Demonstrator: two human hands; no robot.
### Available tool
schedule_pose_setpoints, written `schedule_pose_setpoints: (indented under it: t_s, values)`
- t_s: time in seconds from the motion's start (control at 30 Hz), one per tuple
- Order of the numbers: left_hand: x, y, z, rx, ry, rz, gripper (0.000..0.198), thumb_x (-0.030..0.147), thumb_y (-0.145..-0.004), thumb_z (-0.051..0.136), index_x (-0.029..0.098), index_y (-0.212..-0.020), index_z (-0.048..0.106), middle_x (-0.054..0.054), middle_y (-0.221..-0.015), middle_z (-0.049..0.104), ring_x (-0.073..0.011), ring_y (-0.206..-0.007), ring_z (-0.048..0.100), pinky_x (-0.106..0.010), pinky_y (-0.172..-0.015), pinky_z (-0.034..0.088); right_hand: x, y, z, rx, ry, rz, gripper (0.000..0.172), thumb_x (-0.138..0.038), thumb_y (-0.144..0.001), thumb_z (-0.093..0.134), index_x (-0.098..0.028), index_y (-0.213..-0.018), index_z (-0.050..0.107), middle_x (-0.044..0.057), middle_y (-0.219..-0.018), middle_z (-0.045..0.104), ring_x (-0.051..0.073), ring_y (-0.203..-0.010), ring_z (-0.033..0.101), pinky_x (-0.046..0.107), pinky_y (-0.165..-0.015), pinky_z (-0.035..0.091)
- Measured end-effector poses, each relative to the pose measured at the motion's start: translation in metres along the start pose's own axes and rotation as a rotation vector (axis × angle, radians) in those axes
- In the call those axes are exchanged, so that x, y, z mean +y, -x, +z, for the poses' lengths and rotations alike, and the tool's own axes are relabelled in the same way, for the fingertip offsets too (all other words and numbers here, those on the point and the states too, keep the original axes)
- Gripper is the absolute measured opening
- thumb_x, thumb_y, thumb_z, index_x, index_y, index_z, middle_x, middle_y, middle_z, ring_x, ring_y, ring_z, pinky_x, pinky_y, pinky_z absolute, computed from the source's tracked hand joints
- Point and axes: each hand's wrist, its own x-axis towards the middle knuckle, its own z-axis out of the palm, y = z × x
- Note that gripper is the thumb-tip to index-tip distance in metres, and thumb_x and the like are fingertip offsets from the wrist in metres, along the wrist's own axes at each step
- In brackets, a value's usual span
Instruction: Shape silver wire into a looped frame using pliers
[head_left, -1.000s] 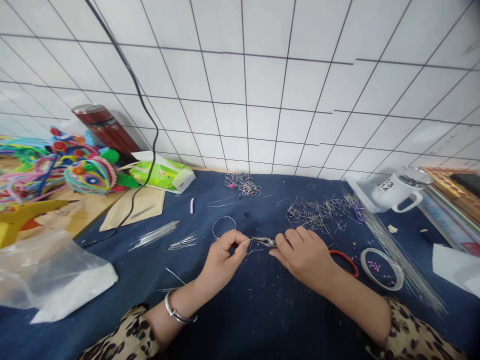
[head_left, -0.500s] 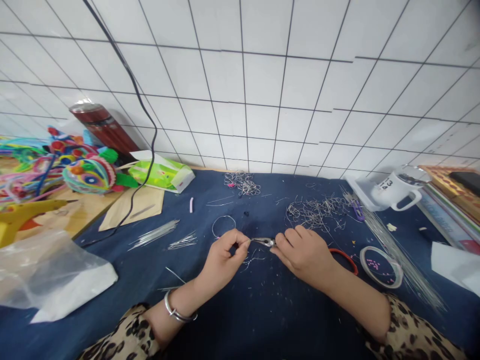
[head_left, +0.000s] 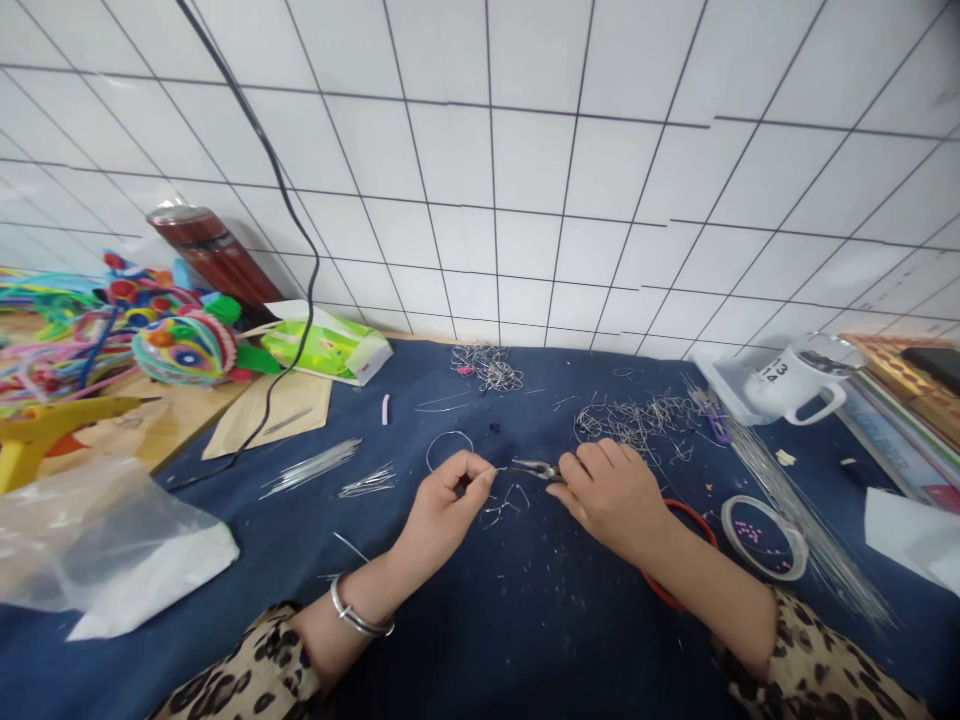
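Observation:
My left hand pinches a thin wire between thumb and forefinger, and a short end of it pokes out to the right. Just behind this hand a round wire loop shows; whether it belongs to the pinched wire I cannot tell. My right hand is wrapped round a pair of pliers, whose jaws point left, slightly parted and a small gap from the wire end. A red handle sticks out past the right wrist. Below the jaws lie bent wire pieces on the blue cloth.
Tangled wire heaps lie toward the wall, straight wires at left and long ones at right. A round dish holds pink beads. A white mug, purple-handled scissors, a plastic bag and yellow glue gun flank the area.
The pliers' jaws have come away from the wire at my left fingertips and moved slightly right and up. Their red handle has swung wider. My left hand keeps its pinch.

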Motion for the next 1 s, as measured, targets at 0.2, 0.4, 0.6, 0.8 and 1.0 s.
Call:
schedule_pose_setpoints:
  t_s: [0.2, 0.4, 0.6, 0.8, 1.0]
  values:
    - [0.000, 0.000, 0.000, 0.066, 0.086, -0.007, 0.015, 0.029, -0.083, 0.049, 0.017, -0.076, 0.052, 0.003, -0.067, 0.046, -0.0094, -0.062, 0.041, -0.021, -0.058, 0.035, 0.001, -0.002, -0.009, -0.271, -0.559, 0.230, 0.034, -0.046, -0.086, 0.040, -0.017, -0.088, 0.056, 0.005, -0.080, 0.054, 0.016, -0.075, 0.048, 0.028, -0.064, 0.035]
    - [-0.002, 0.005, -0.001, 0.154, 0.000, 0.144, 0.006, 0.022, -0.083, 0.052, 0.018, -0.082, 0.057, 0.001, -0.074, 0.053, -0.0107, -0.069, 0.048, -0.023, -0.067, 0.039, -0.017, 0.003, -0.006, -0.632, -1.458, 0.507, 0.043, -0.055, -0.087, 0.032, -0.017, -0.087, 0.052, 0.001, -0.074, 0.051, 0.010, -0.060, 0.050, 0.021, -0.052, 0.040]
    - [-0.005, 0.004, 0.000, 0.155, -0.020, 0.246, 0.007, 0.017, -0.082, 0.052, 0.018, -0.084, 0.058, -0.001, -0.078, 0.057, -0.0124, -0.074, 0.052, -0.025, -0.071, 0.041, -0.036, 0.010, 0.008, -0.454, -1.700, 0.573, 0.040, -0.051, -0.088, 0.033, -0.016, -0.088, 0.052, 0.001, -0.074, 0.049, 0.009, -0.062, 0.049, 0.022, -0.055, 0.040]
    - [-0.008, 0.005, 0.001, 0.114, -0.029, 0.314, 0.010, 0.014, -0.081, 0.053, 0.018, -0.086, 0.060, -0.003, -0.080, 0.059, -0.0137, -0.076, 0.054, -0.027, -0.072, 0.043, -0.036, 0.009, 0.009, -0.425, -1.677, 0.587, 0.040, -0.050, -0.089, 0.032, -0.016, -0.086, 0.052, -0.001, -0.070, 0.046, 0.007, -0.056, 0.043, 0.020, -0.050, 0.034]
    - [-0.011, 0.004, 0.002, 0.087, -0.031, 0.345, 0.011, 0.013, -0.080, 0.053, 0.018, -0.087, 0.060, -0.004, -0.081, 0.060, -0.0144, -0.076, 0.055, -0.028, -0.071, 0.044, -0.035, 0.009, 0.008, -0.436, -1.728, 0.629, 0.039, -0.050, -0.088, 0.034, -0.016, -0.084, 0.051, -0.003, -0.066, 0.040, 0.004, -0.050, 0.033, 0.019, -0.045, 0.024]
